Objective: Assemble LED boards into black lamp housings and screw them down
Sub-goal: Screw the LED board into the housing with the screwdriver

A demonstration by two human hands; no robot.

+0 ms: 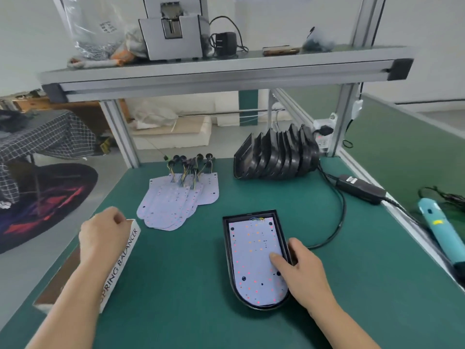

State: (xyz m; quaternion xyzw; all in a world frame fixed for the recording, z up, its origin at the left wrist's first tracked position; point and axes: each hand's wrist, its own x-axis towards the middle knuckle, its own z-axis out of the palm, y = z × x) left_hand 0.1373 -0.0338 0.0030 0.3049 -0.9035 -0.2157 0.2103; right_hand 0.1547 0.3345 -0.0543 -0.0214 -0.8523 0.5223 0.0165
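Observation:
A black lamp housing (226,250) lies flat on the green mat near the middle, with a white LED board (251,250) seated inside it. My right hand (302,270) rests on the housing's right rim, its index finger pressing on the board. My left hand (100,235) hovers over the open cardboard box at the left, fingers curled, with whatever it may hold hidden. A fanned pile of several loose LED boards (176,200) with wired plugs lies further back. A row of empty black housings (274,154) stands on edge at the back right.
A cardboard box (120,263) marked SPRING BALANCER sits at the left table edge. A black power adapter (359,188) and its cable run along the right. A teal electric screwdriver (440,230) lies at the far right. An aluminium shelf (214,71) spans overhead.

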